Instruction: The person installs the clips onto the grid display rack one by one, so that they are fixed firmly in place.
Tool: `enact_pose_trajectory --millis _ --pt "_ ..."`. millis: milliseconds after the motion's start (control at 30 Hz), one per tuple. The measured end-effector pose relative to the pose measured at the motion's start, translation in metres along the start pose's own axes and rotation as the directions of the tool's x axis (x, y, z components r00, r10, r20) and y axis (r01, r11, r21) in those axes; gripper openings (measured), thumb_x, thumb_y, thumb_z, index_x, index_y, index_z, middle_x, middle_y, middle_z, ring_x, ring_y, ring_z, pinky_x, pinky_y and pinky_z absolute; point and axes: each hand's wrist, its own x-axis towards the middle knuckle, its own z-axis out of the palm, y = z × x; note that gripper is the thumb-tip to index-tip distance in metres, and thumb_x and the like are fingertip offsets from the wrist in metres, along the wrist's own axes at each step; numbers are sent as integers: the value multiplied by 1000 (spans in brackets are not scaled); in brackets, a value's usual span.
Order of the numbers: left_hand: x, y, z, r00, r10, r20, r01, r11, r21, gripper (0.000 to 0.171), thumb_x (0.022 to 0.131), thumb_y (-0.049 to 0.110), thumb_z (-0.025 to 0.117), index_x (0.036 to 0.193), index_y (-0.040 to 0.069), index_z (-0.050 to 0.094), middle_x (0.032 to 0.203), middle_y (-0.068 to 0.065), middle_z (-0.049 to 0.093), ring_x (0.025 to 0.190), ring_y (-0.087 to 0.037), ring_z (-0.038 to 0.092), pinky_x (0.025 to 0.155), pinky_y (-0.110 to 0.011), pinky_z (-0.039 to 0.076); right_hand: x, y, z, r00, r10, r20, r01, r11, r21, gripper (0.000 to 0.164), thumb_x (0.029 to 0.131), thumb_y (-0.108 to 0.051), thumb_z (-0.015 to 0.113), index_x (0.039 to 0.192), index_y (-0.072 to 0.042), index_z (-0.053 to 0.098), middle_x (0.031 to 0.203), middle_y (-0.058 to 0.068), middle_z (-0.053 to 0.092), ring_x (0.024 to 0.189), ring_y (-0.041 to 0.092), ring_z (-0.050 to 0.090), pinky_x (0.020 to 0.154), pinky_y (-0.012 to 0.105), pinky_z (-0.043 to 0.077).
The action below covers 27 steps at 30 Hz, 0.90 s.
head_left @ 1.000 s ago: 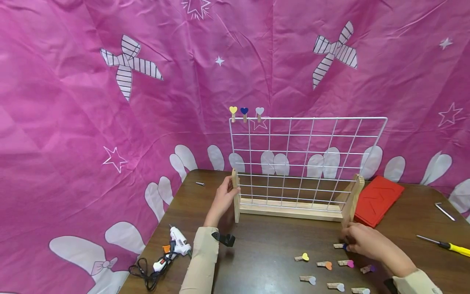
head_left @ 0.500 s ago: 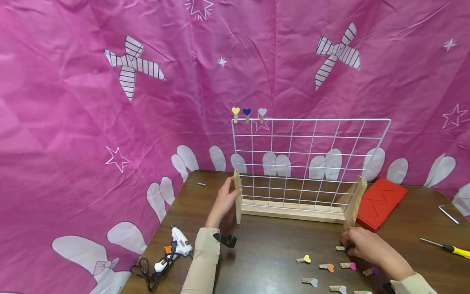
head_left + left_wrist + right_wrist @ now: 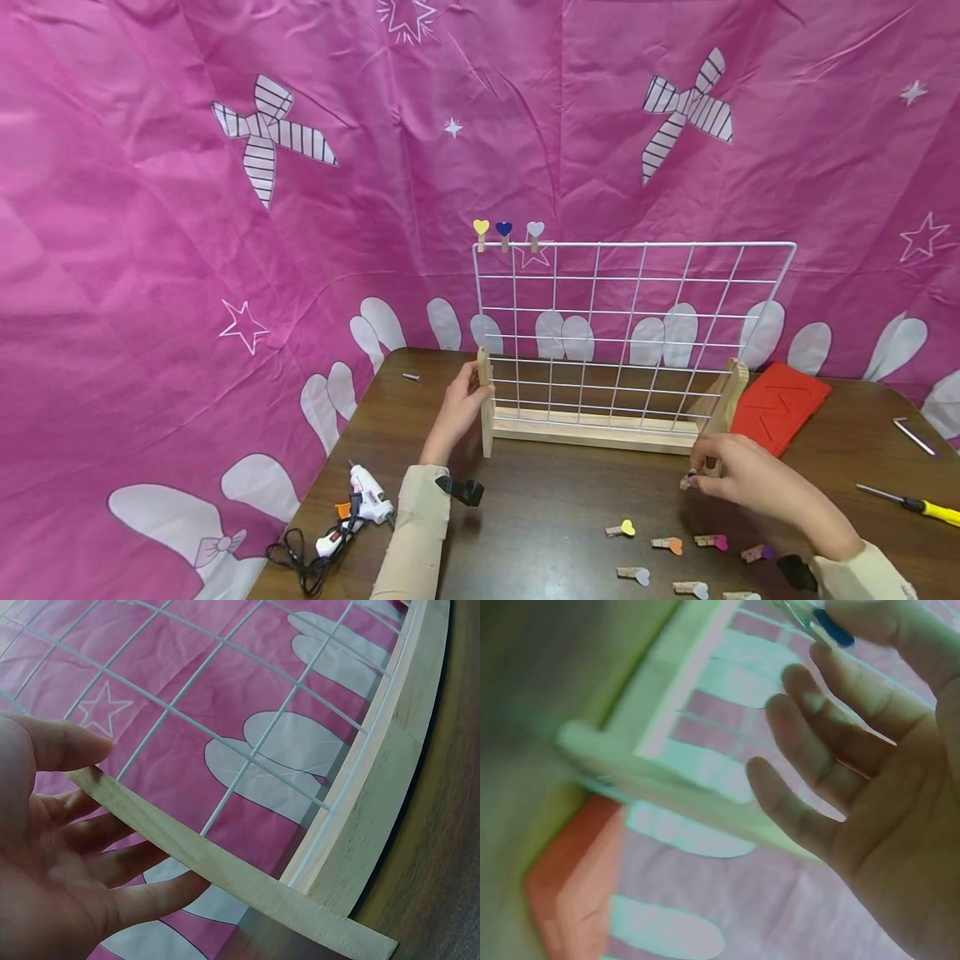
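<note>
A white wire grid [image 3: 637, 244] stands upright in a wooden base [image 3: 592, 432]. Three heart clothespins are clipped on its top wire at the left: yellow [image 3: 482, 227], dark blue [image 3: 504, 228] and white [image 3: 535, 229]. My left hand [image 3: 456, 408] grips the left wooden side post [image 3: 187, 851], thumb on one face and fingers on the other. Between thumb and index finger, my right hand [image 3: 753, 483] pinches a small clothespin with a dark blue heart [image 3: 832, 628], raised in front of the right side post [image 3: 731, 400]. Its other fingers are spread.
On the table lie several heart clothespins, among them yellow [image 3: 627, 527], orange [image 3: 675, 546] and pink [image 3: 720, 542]. A glue gun [image 3: 367, 492] with its cord is at left. A red stack [image 3: 780, 404], a screwdriver [image 3: 933, 508] and a hex key [image 3: 915, 437] lie at right.
My right hand has picked up the dark blue heart clothespin from the table and moved up and slightly left with it. The left hand keeps its grip on the post.
</note>
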Motion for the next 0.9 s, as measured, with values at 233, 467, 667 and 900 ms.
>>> enact_pose_trajectory --millis 233,467,667,900 --pt "0 1 0 1000 -13 -1 13 1000 -5 41 90 4 53 128 -7 42 129 -26 48 124 -34 43 102 -45 35 27 -29 -27 977 -109 -182 99 993 -63 25 76 -8 73 91 -25 61 90 -14 57 73 0 53 60 19 44" --pt "2 -4 1 1000 2 -10 -2 1000 3 39 90 5 54 127 -3 43 129 -25 49 123 -33 44 102 -45 36 59 -59 -58 966 -161 -201 152 987 -58 22 80 -6 69 96 -18 59 94 -14 54 74 -2 54 59 13 43" --pt "1 1 -1 1000 -2 0 2 1000 1 41 91 5 53 128 -5 42 129 -27 48 123 -35 43 102 -45 36 89 -81 -83 950 -244 -196 220 966 -138 25 79 -6 70 97 -17 56 93 -15 52 81 0 50 64 17 44" --pt "-1 3 -1 1000 -8 7 8 1000 -20 40 91 1 51 129 -7 40 128 -29 48 123 -36 43 102 -45 36 130 -108 -119 899 -378 -220 334 918 -213 23 78 1 68 94 -13 58 93 -9 53 81 3 46 65 21 42"
